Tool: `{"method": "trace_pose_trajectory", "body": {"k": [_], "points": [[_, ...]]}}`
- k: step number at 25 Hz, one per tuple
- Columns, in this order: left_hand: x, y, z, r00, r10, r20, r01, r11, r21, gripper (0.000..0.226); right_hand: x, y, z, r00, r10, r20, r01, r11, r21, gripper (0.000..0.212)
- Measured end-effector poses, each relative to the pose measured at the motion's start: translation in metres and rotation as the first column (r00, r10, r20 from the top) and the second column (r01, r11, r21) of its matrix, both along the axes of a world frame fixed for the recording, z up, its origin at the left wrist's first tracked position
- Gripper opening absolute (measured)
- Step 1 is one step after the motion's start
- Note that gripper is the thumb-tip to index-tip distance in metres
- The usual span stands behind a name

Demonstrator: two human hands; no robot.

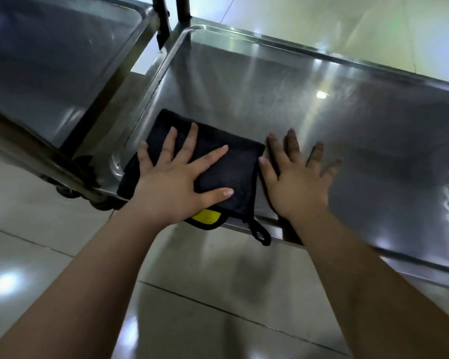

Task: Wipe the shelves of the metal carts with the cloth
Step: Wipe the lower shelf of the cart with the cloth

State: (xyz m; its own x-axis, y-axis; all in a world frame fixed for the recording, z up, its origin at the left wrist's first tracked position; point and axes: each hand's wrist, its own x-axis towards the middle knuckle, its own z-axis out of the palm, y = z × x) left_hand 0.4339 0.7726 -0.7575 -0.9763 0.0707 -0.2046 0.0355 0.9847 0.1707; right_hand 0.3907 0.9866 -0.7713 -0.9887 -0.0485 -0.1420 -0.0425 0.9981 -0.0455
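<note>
From the head view, a second metal cart (pixel 52 60) stands at ten o'clock from the hands, its tray-like shelf just beside the near one with a narrow gap between them. Dark upright posts (pixel 163 19) rise in that gap at twelve o'clock. Below the second cart's corner, at nine o'clock, sits a dark caster (pixel 62 194). Nothing lies on the shelf between the hands and its far rim. The shelf being worked (pixel 335 120) is brushed steel with a raised, rounded rim, and it shines with streaks of reflected ceiling light. Pale glossy floor tiles (pixel 205 294) with thin dark joints spread beneath both forearms and carry bright glare spots. The cloth (pixel 233 172) lies folded flat in the shelf's near left corner, at seven o'clock of the shelf. It is black with a stitched border, and a yellow patch (pixel 205 216) and a black hanging loop (pixel 261 235) overhang the near rim. The left hand (pixel 171 182) presses on it with fingers straight and spread wide. The right hand (pixel 298 182), at three o'clock of the cloth, rests flat on bare steel with fingers splayed, its thumb touching the cloth's right edge.
</note>
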Motion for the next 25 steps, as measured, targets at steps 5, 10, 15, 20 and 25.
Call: {"method": "trace_pose_trajectory", "body": {"k": [5, 10, 15, 20, 25], "points": [[-0.076, -0.017, -0.004, 0.998, 0.052, -0.027, -0.054, 0.994, -0.091, 0.078, -0.002, 0.003, -0.006, 1.0, -0.016, 0.001, 0.016, 1.0, 0.018, 0.058], [-0.16, -0.01, -0.001, 0.999, -0.011, -0.03, 0.009, 0.999, -0.042, 0.079, -0.002, 0.003, -0.005, 1.0, -0.018, 0.003, 0.018, 1.0, 0.014, 0.059], [-0.147, -0.004, 0.007, 0.999, 0.025, 0.028, -0.023, 0.999, -0.042, 0.077, -0.002, 0.005, -0.003, 1.0, -0.019, 0.012, 0.019, 1.0, -0.009, 0.058], [-0.02, -0.023, 0.006, 0.994, 0.06, 0.086, -0.054, 0.996, -0.076, 0.077, -0.002, 0.006, -0.005, 1.0, -0.021, 0.0, 0.021, 1.0, 0.009, 0.059], [0.009, -0.025, 0.009, 0.99, 0.101, 0.104, -0.09, 0.991, -0.104, 0.078, -0.004, 0.009, 0.006, 0.996, 0.049, 0.078, -0.051, 0.998, 0.029, 0.061]]}}
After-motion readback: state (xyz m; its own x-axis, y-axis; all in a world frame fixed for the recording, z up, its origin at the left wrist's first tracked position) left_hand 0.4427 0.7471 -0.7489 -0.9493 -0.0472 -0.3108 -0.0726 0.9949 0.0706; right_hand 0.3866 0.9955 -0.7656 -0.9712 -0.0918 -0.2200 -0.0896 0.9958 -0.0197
